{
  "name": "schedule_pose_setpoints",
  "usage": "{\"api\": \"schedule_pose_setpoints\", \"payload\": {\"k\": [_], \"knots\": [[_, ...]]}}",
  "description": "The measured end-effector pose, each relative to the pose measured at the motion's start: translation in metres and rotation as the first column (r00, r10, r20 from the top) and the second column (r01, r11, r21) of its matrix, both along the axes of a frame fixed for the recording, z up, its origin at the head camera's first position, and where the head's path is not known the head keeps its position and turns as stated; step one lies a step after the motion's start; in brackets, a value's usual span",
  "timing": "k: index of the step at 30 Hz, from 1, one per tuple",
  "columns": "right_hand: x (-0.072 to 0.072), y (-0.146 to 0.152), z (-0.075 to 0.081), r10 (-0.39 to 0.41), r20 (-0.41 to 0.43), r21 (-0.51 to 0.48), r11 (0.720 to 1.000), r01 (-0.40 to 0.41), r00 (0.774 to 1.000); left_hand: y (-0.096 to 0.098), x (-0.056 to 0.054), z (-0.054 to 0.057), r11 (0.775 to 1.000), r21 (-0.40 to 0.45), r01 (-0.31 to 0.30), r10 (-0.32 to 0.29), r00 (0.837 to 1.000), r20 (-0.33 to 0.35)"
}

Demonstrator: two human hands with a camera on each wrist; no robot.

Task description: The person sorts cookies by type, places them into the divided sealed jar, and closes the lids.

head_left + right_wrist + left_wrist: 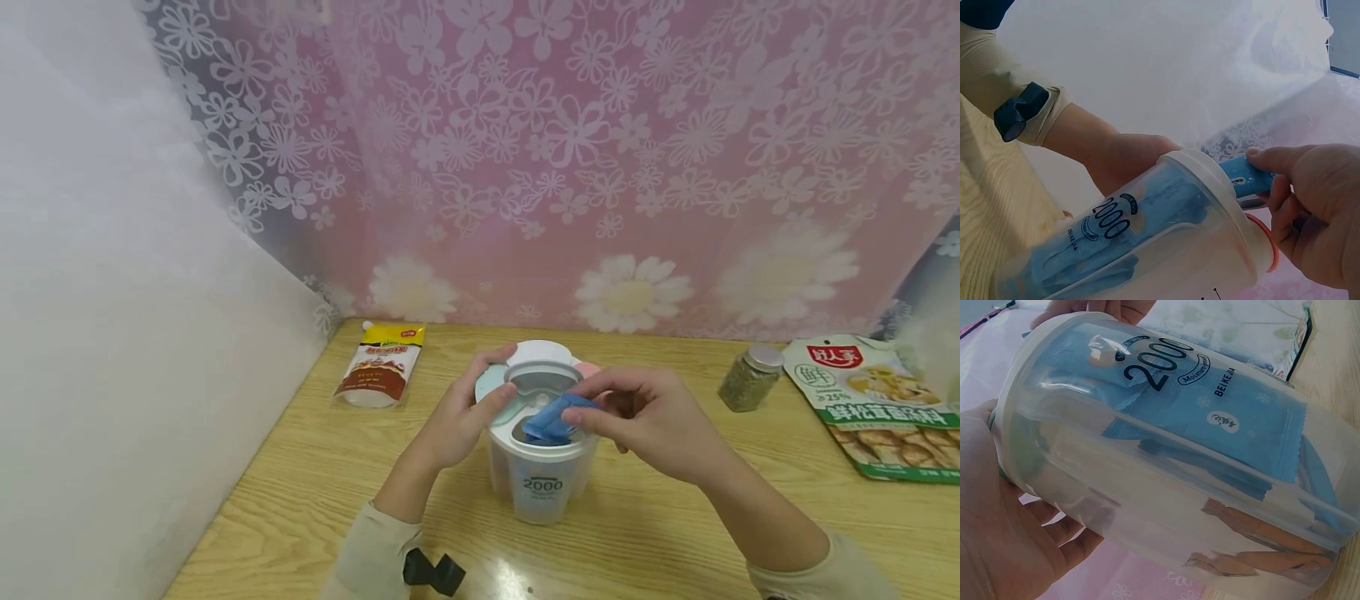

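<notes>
A clear storage canister [542, 500] printed "2000" stands on the table under a white lid [538, 352] with coloured flaps. My left hand [459, 415] grips it at the lid's left side, thumb over the top. Between thumb and fingers my right hand [660, 421] pinches a blue sachet [553, 419] at the lid's near opening, which the sachet partly covers. Through the wall, the left wrist view shows more blue packets [1229, 419] in one compartment. Orange-brown sticks [1266, 540] lie at the bottom of another. The right wrist view has the pinched sachet [1244, 177] at the lid's rim.
On the wooden table [315, 517], a yellow, white and brown spouted pouch [381, 367] lies at back left. To the right are a small glass jar [750, 383] of dried greenish bits and a large green and white food bag [881, 408]. A flowered pink curtain [525, 167] hangs behind.
</notes>
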State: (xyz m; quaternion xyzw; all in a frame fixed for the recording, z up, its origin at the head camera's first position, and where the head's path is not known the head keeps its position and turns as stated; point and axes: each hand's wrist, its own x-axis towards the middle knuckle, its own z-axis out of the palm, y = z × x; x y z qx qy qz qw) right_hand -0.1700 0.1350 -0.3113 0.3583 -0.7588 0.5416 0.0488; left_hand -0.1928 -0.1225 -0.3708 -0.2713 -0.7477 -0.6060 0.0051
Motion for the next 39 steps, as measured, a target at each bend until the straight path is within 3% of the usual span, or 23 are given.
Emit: {"api": "schedule_pose_setpoints", "payload": {"k": [3,11,20,28,34,39], "knots": [[0.000,-0.001,0.000,0.005,-0.025,0.015,1.000,-0.004,1.000,0.000,0.000,-0.001,1.000,0.004,0.006,-0.006,1.000,-0.002],[0.000,0.000,-0.004,-0.014,0.034,0.070,0.997,0.011,0.999,0.000,-0.001,-0.001,1.000,0.000,-0.003,0.003,1.000,0.001],[-0.005,0.005,-0.013,-0.117,0.035,-0.088,0.989,0.120,0.993,0.000,0.000,-0.001,1.000,0.002,-0.002,0.002,1.000,0.003],[-0.010,0.012,-0.029,0.039,-0.026,-0.184,0.982,-0.044,0.999,-0.001,-0.002,-0.003,0.999,-0.029,-0.018,0.017,1.000,-0.019],[-0.010,0.010,-0.035,0.010,0.023,-0.235,0.972,-0.004,1.000,-0.001,-0.002,-0.004,0.998,-0.056,-0.039,0.036,0.998,-0.056],[-0.011,0.005,-0.039,0.049,-0.035,-0.236,0.970,-0.056,0.998,0.000,-0.002,-0.004,0.997,-0.056,-0.056,0.053,0.997,-0.047]]}}
